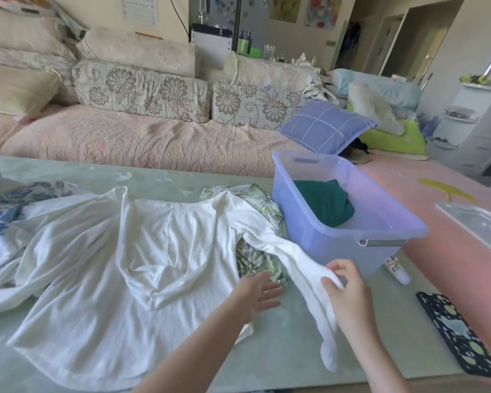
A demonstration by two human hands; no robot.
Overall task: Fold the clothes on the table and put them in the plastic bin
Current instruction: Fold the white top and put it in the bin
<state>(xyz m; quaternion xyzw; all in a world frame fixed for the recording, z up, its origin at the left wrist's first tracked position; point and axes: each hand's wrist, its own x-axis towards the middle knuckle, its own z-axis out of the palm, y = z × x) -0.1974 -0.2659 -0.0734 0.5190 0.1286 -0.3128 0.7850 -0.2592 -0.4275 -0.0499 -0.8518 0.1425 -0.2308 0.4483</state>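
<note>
white top (102,279) is spread on bench (295,336), centre to 9 o'clock | its sleeve (284,253) is pinched by right grip (349,290) at 5 o'clock | left grip (255,293) is held spread, fingers straight, at 6 o'clock | plastic bin (338,245) is set at 3 o'clock, green garment (323,202) inside | leaf-print garment (255,259) is bunched between top and bin

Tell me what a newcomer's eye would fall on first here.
The white ribbed long-sleeved top lies spread across the middle of the pale green table. The right hand pinches one sleeve, and the left hand is open beside it. To the right stands the translucent purple plastic bin, a folded dark green garment already inside.
</note>
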